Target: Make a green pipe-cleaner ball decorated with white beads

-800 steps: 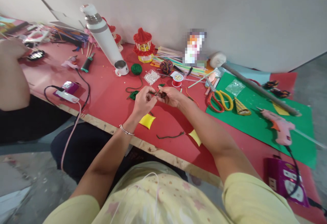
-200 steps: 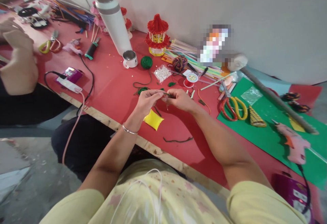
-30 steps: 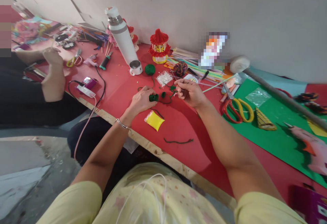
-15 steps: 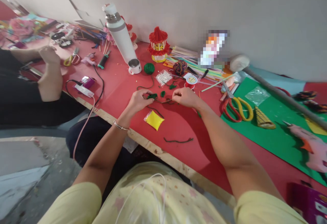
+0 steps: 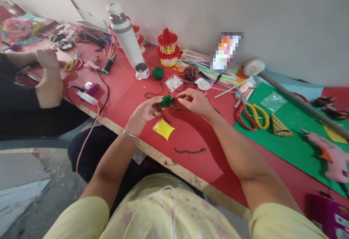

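My left hand (image 5: pixel 147 110) holds a dark green yarn piece (image 5: pixel 166 101) with ruffled, leaf-like parts, pinched between thumb and fingers. Just to its right is my right hand (image 5: pixel 193 100), thumb and forefinger pinched together close to the piece's edge; what sits between those fingertips is too small to make out. A green yarn ball (image 5: pixel 157 73) lies behind, its strand curling toward the hands. Below my left hand rests a small bag of yellow material (image 5: pixel 164 129). A loose dark green strand (image 5: pixel 190 150) lies nearer the table edge.
Behind the hands are a bag of white beads (image 5: pixel 173 82), a multicoloured yarn ball (image 5: pixel 191 72) and a cup (image 5: pixel 142 71) beside a tall flask (image 5: pixel 127 35). Scissors (image 5: pixel 252 117) and a pink glue gun (image 5: pixel 328 155) lie right. Another person's arm (image 5: pixel 50 75) is at left.
The green yarn piece has been raised and turned in my left hand, showing more of its ruffles. My right hand has moved left, closer to it, and its fingers have shifted.
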Action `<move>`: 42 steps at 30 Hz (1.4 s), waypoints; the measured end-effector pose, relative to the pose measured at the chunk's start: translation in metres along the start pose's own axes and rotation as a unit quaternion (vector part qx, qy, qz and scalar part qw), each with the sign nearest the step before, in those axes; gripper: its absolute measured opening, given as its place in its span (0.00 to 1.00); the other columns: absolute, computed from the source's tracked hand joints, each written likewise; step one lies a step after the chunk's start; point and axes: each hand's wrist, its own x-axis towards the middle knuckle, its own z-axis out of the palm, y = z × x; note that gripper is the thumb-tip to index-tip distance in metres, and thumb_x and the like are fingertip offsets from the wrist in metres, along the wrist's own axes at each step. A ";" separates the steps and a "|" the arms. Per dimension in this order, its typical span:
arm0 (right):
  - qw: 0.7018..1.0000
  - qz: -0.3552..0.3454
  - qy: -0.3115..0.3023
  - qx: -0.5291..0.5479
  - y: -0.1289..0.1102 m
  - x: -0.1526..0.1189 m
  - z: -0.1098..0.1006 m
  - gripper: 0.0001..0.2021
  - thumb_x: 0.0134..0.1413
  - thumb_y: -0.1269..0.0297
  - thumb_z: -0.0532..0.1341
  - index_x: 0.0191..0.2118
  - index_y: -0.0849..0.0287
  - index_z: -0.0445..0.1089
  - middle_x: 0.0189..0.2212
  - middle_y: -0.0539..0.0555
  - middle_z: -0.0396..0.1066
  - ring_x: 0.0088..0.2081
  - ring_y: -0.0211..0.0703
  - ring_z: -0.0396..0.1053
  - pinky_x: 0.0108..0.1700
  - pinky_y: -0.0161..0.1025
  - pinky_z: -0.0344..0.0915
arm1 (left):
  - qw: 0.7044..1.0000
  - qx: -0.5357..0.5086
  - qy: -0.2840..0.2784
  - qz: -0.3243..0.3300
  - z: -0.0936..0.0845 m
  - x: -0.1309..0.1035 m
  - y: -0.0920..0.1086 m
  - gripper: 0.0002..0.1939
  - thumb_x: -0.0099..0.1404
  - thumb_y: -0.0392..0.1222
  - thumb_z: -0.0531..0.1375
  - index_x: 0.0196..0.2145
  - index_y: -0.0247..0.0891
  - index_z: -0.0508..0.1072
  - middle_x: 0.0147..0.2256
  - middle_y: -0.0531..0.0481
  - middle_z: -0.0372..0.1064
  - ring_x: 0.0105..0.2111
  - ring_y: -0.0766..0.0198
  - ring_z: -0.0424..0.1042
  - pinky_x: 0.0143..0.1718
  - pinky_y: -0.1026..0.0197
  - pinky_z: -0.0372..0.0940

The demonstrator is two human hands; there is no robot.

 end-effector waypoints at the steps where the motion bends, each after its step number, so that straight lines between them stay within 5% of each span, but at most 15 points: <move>1: 0.999 -0.003 0.002 0.035 -0.003 0.000 0.000 0.11 0.57 0.59 0.65 0.43 0.56 0.80 0.37 0.53 0.77 0.28 0.37 0.63 0.33 0.38 0.61 | 1.000 -0.001 -0.005 -0.010 0.003 0.001 -0.001 0.10 0.55 0.38 0.67 0.36 0.36 0.74 0.30 0.48 0.75 0.23 0.68 0.72 0.15 0.71 0.50; 6: 0.994 -0.058 -0.002 0.092 -0.008 0.000 -0.003 0.15 0.57 0.56 0.68 0.50 0.52 0.78 0.44 0.53 0.73 0.29 0.34 0.60 0.33 0.37 0.62 | 0.998 -0.006 -0.044 -0.036 0.017 0.009 -0.008 0.09 0.55 0.38 0.67 0.35 0.36 0.75 0.29 0.49 0.74 0.24 0.67 0.73 0.14 0.71 0.49; 12: 0.995 -0.075 0.004 0.069 -0.009 0.000 -0.003 0.04 0.57 0.64 0.65 0.37 0.55 0.78 0.44 0.55 0.72 0.38 0.41 0.67 0.37 0.39 0.64 | 0.997 0.035 -0.062 -0.032 0.026 0.019 -0.010 0.09 0.54 0.37 0.67 0.35 0.37 0.75 0.29 0.49 0.73 0.24 0.68 0.72 0.15 0.70 0.49; 19: 0.963 0.062 0.049 0.256 -0.006 0.006 0.005 0.09 0.56 0.58 0.67 0.40 0.56 0.75 0.34 0.51 0.75 0.32 0.38 0.68 0.33 0.36 0.66 | 0.983 0.068 -0.161 -0.059 0.029 0.019 -0.020 0.16 0.50 0.39 0.70 0.38 0.38 0.75 0.29 0.49 0.73 0.23 0.65 0.73 0.14 0.70 0.47; 22: 0.934 0.153 0.098 0.307 0.004 0.011 0.003 0.14 0.55 0.56 0.67 0.44 0.56 0.73 0.37 0.53 0.76 0.30 0.36 0.69 0.26 0.33 0.64 | 0.974 0.068 -0.197 -0.087 0.031 0.015 -0.022 0.18 0.50 0.39 0.71 0.40 0.38 0.75 0.29 0.49 0.72 0.24 0.65 0.74 0.13 0.70 0.47; 25: 0.921 0.196 0.107 0.320 0.014 0.013 0.002 0.23 0.51 0.59 0.69 0.53 0.54 0.69 0.50 0.55 0.75 0.37 0.39 0.73 0.29 0.34 0.70 | 0.979 0.020 -0.185 -0.088 0.030 0.014 -0.019 0.17 0.51 0.40 0.69 0.40 0.38 0.75 0.29 0.49 0.72 0.24 0.67 0.72 0.13 0.71 0.44; 27: 0.937 0.188 0.111 0.271 0.019 0.013 0.003 0.27 0.49 0.61 0.69 0.57 0.53 0.68 0.54 0.56 0.73 0.40 0.41 0.73 0.34 0.37 0.73 | 0.986 -0.024 -0.151 -0.070 0.026 0.015 -0.015 0.14 0.52 0.41 0.68 0.37 0.37 0.74 0.30 0.48 0.73 0.24 0.68 0.70 0.13 0.72 0.44; 31: 0.970 0.137 0.169 0.106 0.018 0.011 0.005 0.26 0.49 0.65 0.68 0.56 0.55 0.71 0.51 0.57 0.75 0.38 0.42 0.71 0.42 0.44 0.72 | 0.993 -0.065 -0.091 -0.044 0.016 0.017 -0.009 0.10 0.55 0.42 0.67 0.33 0.38 0.73 0.31 0.46 0.75 0.25 0.68 0.69 0.14 0.72 0.48; 36: 0.966 0.084 0.232 0.078 -0.006 0.004 0.000 0.12 0.59 0.58 0.65 0.46 0.56 0.77 0.39 0.54 0.77 0.32 0.40 0.67 0.38 0.41 0.68 | 0.990 -0.089 -0.092 -0.055 0.013 0.016 -0.009 0.10 0.55 0.40 0.67 0.35 0.37 0.73 0.31 0.47 0.75 0.25 0.69 0.70 0.13 0.73 0.48; 39: 0.973 0.071 0.196 0.099 -0.018 0.000 -0.002 0.13 0.61 0.54 0.64 0.33 0.58 0.77 0.27 0.51 0.73 0.29 0.39 0.65 0.34 0.39 0.64 | 0.988 -0.106 -0.099 -0.052 0.013 0.016 -0.009 0.10 0.55 0.39 0.67 0.36 0.36 0.73 0.31 0.47 0.75 0.25 0.68 0.72 0.13 0.73 0.49; 42: 0.986 0.062 0.102 0.114 -0.019 -0.001 0.000 0.13 0.59 0.54 0.66 0.34 0.58 0.79 0.28 0.52 0.76 0.31 0.40 0.69 0.36 0.39 0.65 | 0.987 -0.110 -0.111 -0.045 0.013 0.018 -0.011 0.12 0.55 0.39 0.68 0.37 0.35 0.73 0.31 0.47 0.76 0.24 0.67 0.73 0.12 0.73 0.50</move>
